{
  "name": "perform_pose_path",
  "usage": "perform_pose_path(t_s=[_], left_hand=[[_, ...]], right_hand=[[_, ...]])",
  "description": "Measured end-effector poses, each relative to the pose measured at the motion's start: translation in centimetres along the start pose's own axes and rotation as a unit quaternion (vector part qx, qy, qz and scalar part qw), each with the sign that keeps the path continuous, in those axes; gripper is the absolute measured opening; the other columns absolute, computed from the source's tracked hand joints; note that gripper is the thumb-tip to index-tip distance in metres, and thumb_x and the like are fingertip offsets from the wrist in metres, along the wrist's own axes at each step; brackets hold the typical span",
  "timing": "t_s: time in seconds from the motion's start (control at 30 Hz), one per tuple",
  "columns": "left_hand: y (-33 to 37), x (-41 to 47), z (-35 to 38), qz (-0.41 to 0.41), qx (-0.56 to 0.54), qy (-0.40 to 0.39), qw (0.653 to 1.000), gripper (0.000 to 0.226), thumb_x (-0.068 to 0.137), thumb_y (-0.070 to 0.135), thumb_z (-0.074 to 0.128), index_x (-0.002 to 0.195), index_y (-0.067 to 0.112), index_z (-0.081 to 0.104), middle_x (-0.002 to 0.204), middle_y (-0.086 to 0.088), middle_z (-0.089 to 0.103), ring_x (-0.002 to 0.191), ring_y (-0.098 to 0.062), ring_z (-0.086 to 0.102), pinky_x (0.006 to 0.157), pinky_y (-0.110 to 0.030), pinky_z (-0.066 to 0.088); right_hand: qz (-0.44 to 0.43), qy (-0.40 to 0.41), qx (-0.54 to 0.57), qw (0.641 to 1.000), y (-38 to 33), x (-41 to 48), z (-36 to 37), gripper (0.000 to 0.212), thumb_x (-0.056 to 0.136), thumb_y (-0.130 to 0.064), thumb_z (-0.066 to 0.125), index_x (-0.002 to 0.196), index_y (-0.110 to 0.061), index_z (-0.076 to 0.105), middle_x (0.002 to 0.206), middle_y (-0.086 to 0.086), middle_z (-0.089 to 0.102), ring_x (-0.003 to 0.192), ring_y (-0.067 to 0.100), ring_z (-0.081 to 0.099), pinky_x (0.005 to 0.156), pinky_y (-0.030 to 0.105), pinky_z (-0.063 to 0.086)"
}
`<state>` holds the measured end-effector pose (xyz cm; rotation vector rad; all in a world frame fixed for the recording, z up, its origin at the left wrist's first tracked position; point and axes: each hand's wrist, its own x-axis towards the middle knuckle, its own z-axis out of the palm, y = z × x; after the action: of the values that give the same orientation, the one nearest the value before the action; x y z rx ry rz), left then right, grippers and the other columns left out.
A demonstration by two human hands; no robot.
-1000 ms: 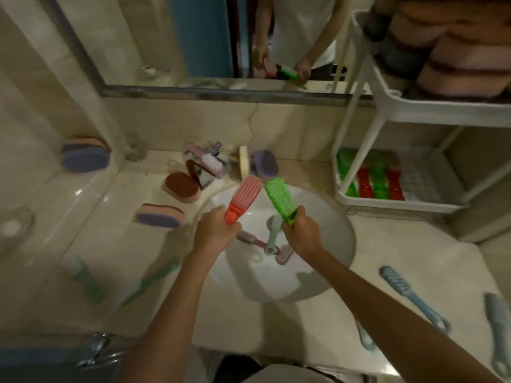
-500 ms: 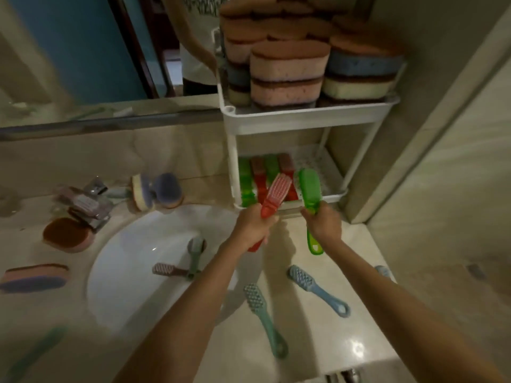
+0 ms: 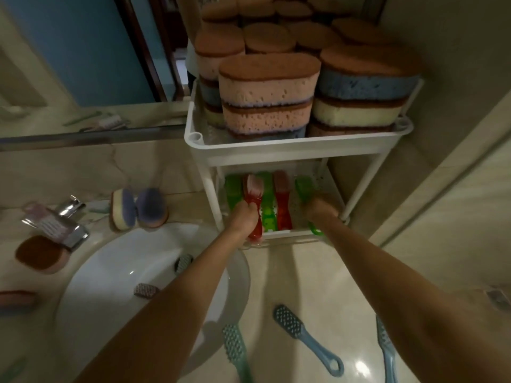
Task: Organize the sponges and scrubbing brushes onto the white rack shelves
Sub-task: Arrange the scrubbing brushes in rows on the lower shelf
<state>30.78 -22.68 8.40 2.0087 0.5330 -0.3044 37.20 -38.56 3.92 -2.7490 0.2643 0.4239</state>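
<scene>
A white rack (image 3: pixel 290 147) stands on the counter by the wall. Its upper shelf is stacked with several sponges (image 3: pixel 266 87). Green and red brushes (image 3: pixel 282 205) lie side by side on its lower shelf. My left hand (image 3: pixel 243 217) grips a red brush (image 3: pixel 253 200) by the handle, with its head inside the lower shelf. My right hand (image 3: pixel 320 210) grips a green brush (image 3: pixel 304 187), also reaching into the lower shelf at the right end of the row.
A white sink (image 3: pixel 132 277) at lower left holds small brushes (image 3: pixel 145 290). A tap (image 3: pixel 69 217) and loose sponges (image 3: pixel 138 208) sit behind it, another sponge (image 3: pixel 40 252) to its left. Long-handled blue brushes (image 3: pixel 307 338) lie on the counter in front of the rack.
Both hands have carried the red and green brushes from above the sink to the rack and pushed them into the lower shelf. The view has swung right and closer to the rack.
</scene>
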Motion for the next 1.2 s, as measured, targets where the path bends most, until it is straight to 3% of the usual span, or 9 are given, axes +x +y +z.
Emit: perform_pose_path(t_s=[0.1,0.17,0.23,0.47,0.67,0.8,1.0,1.07,1.2], left_hand=[[0.3,0.7,0.0,-0.019,-0.007,0.000,1.000,0.029,0.098,0.016,0.026,0.095,0.001,0.051,0.080,-0.015,0.054,0.069,-0.025,0.055,0.054,-0.027,0.046],[0.3,1.0,0.0,-0.044,-0.044,-0.013,0.998,0.026,0.099,0.016,0.026,0.102,0.001,0.046,0.083,-0.020,0.054,0.064,-0.030,0.058,0.041,-0.027,0.051],[0.0,1.2,0.0,-0.065,-0.071,-0.018,0.995,0.022,0.099,0.016,0.026,0.098,0.003,0.044,0.072,-0.017,0.051,0.052,-0.026,0.054,0.026,-0.020,0.042],[-0.5,1.3,0.1,-0.054,-0.080,-0.049,0.994,0.018,0.099,0.018,0.026,0.093,0.009,0.040,0.064,-0.013,0.057,0.026,-0.013,0.052,0.027,-0.014,0.035],[-0.9,1.4,0.7,-0.005,-0.108,-0.101,0.989,0.008,0.097,0.011,0.032,0.096,0.015,0.039,0.062,-0.010,0.066,0.028,-0.015,0.054,0.028,-0.014,0.033],[-0.9,1.8,1.3,0.015,-0.125,-0.097,0.987,0.015,0.096,0.009,0.035,0.087,0.020,0.040,0.045,0.000,0.066,0.027,-0.015,0.054,0.026,-0.016,0.033],[-1.0,2.3,1.6,0.061,-0.098,-0.066,0.991,0.025,0.097,0.008,0.035,0.076,0.021,0.038,0.060,-0.010,0.062,0.032,-0.016,0.055,0.028,-0.018,0.038],[-1.0,2.5,1.8,0.092,-0.050,-0.036,0.994,0.026,0.096,0.008,0.039,0.073,0.018,0.040,0.070,-0.013,0.060,0.050,-0.023,0.061,0.040,-0.026,0.048],[-0.8,2.4,2.8,0.152,0.065,-0.020,0.986,0.008,0.093,0.015,0.051,0.094,0.007,0.051,0.094,-0.020,0.066,0.089,-0.035,0.064,0.076,-0.044,0.055]], right_hand=[[0.003,0.014,-0.003,1.000,-0.5,1.1,0.5,0.033,0.098,-0.025,0.037,0.118,-0.005,0.053,0.116,0.015,0.059,0.105,0.028,0.059,0.078,0.034,0.048],[-0.005,0.012,0.000,1.000,-0.7,1.5,0.8,0.033,0.098,-0.023,0.035,0.120,-0.005,0.052,0.118,0.015,0.058,0.107,0.029,0.058,0.082,0.035,0.048],[-0.017,0.007,0.020,1.000,-0.9,2.0,1.0,0.032,0.098,-0.022,0.036,0.118,-0.004,0.054,0.117,0.016,0.059,0.107,0.030,0.059,0.084,0.035,0.048],[0.003,-0.009,0.051,0.999,-0.9,2.2,1.9,0.030,0.100,-0.027,0.035,0.112,-0.006,0.051,0.111,0.012,0.058,0.092,0.022,0.059,0.073,0.028,0.047],[-0.009,-0.002,0.059,0.998,-0.5,1.3,2.0,0.036,0.100,-0.022,0.034,0.125,0.001,0.046,0.126,0.022,0.053,0.110,0.032,0.057,0.093,0.039,0.049],[-0.036,0.005,0.044,0.998,-0.1,1.2,2.0,0.034,0.100,-0.019,0.035,0.125,0.002,0.046,0.123,0.020,0.055,0.109,0.031,0.057,0.091,0.037,0.049],[-0.035,0.044,0.013,0.998,-0.3,0.3,1.6,0.039,0.100,-0.018,0.034,0.134,0.001,0.037,0.131,0.024,0.050,0.114,0.033,0.055,0.096,0.041,0.048],[-0.043,0.080,0.141,0.986,-0.8,-0.5,1.3,0.033,0.098,-0.026,0.041,0.118,-0.002,0.050,0.111,0.018,0.061,0.100,0.031,0.061,0.084,0.041,0.052],[-0.001,0.009,0.467,0.884,-2.8,-2.2,0.3,0.016,0.086,-0.032,0.059,0.083,-0.017,0.059,0.075,-0.002,0.061,0.074,0.017,0.060,0.051,0.020,0.044]])
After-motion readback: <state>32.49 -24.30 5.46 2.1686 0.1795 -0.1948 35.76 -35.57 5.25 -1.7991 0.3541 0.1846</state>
